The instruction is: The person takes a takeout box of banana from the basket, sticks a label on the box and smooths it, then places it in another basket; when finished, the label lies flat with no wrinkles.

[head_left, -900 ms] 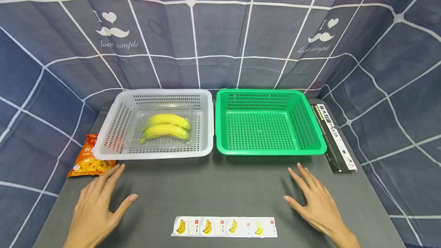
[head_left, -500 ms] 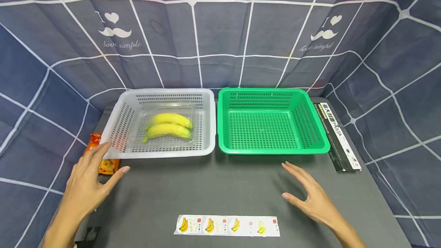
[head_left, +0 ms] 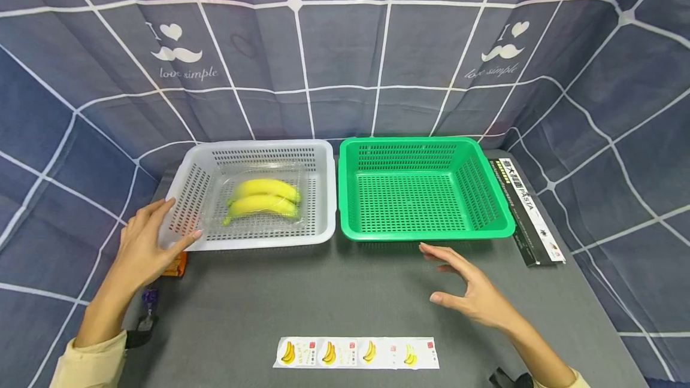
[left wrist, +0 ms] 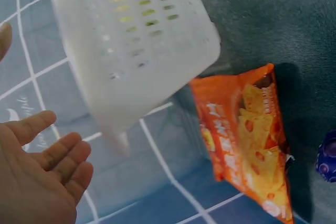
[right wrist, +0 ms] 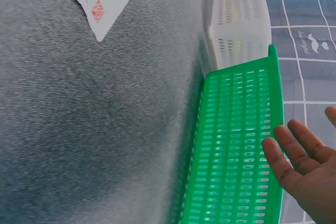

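A clear plastic box with two yellow bananas lies in the white basket. My left hand is over that basket's front left corner, fingers spread and holding nothing; the left wrist view shows a gap between the fingers and the basket wall. In front of the green basket my right hand hovers above the table, its fingers loosely extended and nothing in them. A strip of banana stickers lies flat near the table's front edge.
An orange snack bag lies beside the white basket's left end, mostly hidden by my left hand in the head view. A purple object is near it. At the right, a black and white pasta box lies beside the green basket.
My left hand has moved up and forward from the snack bag to the white basket's corner. The right hand has shifted a little left and forward. Baskets and bananas keep their places.
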`<move>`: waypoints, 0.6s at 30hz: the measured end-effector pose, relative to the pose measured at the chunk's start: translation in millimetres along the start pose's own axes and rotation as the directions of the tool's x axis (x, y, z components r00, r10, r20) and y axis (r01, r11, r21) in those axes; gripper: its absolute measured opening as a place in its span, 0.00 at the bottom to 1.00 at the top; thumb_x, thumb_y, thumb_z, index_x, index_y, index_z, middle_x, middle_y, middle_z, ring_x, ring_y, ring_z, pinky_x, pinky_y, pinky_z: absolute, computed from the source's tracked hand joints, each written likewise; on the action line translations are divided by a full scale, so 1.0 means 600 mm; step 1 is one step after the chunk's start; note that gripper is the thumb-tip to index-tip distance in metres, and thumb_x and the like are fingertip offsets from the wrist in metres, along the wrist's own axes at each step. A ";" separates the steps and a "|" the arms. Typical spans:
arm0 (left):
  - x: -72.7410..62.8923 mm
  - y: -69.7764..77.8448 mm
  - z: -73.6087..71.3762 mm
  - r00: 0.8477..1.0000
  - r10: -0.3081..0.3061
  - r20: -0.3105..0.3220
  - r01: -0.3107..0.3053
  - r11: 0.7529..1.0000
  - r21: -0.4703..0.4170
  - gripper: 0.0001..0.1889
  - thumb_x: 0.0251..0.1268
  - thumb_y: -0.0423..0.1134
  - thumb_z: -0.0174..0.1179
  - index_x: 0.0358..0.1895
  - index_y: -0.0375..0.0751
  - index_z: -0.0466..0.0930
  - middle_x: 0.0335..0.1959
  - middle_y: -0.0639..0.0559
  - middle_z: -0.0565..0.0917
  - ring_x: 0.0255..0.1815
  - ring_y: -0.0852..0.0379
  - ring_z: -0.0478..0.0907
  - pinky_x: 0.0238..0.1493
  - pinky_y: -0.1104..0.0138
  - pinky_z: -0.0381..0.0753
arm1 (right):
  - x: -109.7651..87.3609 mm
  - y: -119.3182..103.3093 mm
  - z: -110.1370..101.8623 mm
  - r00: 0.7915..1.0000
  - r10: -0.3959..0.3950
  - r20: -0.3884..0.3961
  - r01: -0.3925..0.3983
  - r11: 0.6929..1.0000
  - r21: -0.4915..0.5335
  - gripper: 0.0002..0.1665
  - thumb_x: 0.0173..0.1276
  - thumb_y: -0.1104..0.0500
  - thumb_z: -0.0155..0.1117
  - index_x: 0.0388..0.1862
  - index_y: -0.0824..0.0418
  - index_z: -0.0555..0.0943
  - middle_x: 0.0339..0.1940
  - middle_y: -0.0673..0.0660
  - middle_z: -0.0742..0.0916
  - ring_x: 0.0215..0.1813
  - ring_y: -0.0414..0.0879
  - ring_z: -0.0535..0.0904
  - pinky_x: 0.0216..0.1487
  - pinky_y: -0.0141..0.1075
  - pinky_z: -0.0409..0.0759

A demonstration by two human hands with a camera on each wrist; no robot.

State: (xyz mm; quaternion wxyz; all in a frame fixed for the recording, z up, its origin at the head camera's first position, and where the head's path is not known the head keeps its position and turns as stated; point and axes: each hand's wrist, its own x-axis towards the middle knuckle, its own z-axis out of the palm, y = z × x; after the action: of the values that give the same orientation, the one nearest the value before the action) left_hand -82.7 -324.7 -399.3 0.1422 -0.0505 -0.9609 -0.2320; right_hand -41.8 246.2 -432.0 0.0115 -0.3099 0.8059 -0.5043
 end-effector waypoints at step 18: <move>0.018 -0.037 0.046 0.996 -0.047 0.082 0.048 0.999 -0.009 0.48 0.59 0.57 0.65 0.73 0.27 0.55 0.73 0.25 0.51 0.66 0.23 0.48 0.51 0.34 0.45 | 0.089 -0.022 -0.016 0.993 -0.031 0.112 0.028 0.999 0.030 0.48 0.55 0.66 0.75 0.74 0.62 0.64 0.71 0.52 0.74 0.69 0.48 0.71 0.61 0.38 0.75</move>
State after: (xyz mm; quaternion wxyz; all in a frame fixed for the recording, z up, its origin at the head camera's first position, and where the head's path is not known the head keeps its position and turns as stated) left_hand -103.6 -331.6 -429.0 0.0969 -0.0379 -0.9656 -0.2382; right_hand -81.5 222.7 -401.0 0.0537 -0.3493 0.7921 -0.4977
